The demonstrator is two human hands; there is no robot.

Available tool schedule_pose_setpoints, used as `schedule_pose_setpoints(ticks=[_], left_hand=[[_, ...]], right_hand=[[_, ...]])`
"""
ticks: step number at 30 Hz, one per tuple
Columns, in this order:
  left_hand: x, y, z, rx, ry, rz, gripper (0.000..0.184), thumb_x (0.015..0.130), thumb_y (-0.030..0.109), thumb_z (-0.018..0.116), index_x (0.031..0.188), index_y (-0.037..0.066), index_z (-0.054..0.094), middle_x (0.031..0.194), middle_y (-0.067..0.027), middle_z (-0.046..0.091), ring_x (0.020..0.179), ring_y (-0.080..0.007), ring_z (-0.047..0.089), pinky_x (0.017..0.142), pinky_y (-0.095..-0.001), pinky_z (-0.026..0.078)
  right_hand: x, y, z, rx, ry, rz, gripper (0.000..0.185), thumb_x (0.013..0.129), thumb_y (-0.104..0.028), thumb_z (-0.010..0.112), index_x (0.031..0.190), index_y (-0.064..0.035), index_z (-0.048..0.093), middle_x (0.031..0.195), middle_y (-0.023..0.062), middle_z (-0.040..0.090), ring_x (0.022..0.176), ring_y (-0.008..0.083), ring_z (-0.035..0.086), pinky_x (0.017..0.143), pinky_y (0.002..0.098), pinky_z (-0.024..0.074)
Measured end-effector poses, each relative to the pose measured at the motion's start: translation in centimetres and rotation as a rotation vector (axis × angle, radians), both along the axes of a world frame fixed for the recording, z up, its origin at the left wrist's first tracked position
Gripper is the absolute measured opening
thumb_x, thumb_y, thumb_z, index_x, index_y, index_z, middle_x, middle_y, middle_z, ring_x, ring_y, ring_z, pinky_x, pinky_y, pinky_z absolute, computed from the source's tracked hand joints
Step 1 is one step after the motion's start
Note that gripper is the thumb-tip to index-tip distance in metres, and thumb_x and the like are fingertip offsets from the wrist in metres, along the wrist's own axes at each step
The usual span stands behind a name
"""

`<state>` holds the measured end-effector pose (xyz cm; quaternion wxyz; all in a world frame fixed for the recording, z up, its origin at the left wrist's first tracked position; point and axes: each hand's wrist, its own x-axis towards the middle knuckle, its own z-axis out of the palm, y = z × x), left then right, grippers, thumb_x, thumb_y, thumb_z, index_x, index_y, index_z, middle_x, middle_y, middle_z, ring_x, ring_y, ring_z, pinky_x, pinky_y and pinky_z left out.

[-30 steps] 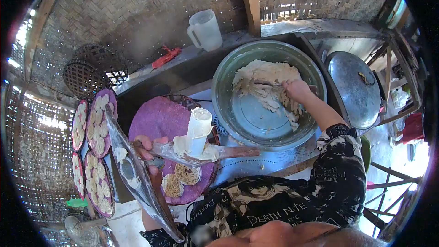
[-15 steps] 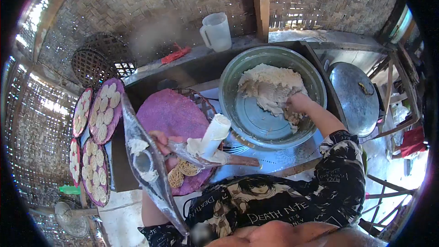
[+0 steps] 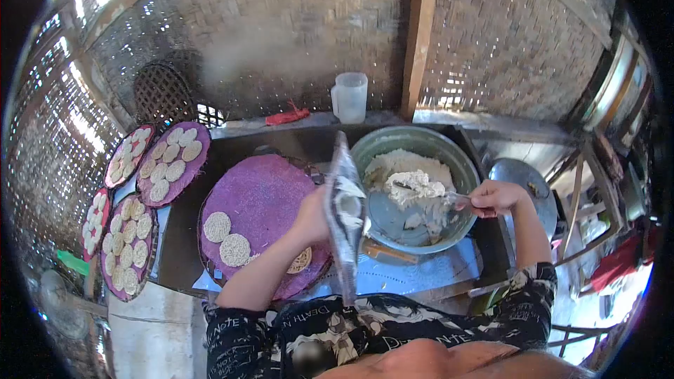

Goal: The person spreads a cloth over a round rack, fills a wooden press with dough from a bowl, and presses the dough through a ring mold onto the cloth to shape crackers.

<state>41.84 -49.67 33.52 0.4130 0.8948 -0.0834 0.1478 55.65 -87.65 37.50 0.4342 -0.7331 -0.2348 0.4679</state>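
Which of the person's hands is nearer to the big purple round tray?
Left. The left hand shows over the right side of the purple tray; the right hand is farther away, by the right rim of the basin.

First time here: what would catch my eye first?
Probably the round purple tray left of centre, bearing pale rounds. Beside it, the left hand grips a long, pointed implement; further right, the right hand holds a tool heaped with pale dough at a wide basin.
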Motion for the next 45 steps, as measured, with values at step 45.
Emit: schedule_pose_setpoints(ticks=[45], left_hand=[[6.4,-3.6,-3.5,0.119,0.274,-0.109,0.04,0.075,0.034,0.059,0.099,0.003,0.062,0.095,-0.0219,0.061,0.092,-0.035,0.059,0.076,-0.0387,0.046]], right_hand=[[-5.6,12.4,6.6,0.076,-1.986,0.373,0.016,0.063,-0.022,0.064,0.078,-0.0174,0.059,0.06,-0.0002,0.043,0.062,0.0191,0.054,0.055,0.0343,0.0416]])
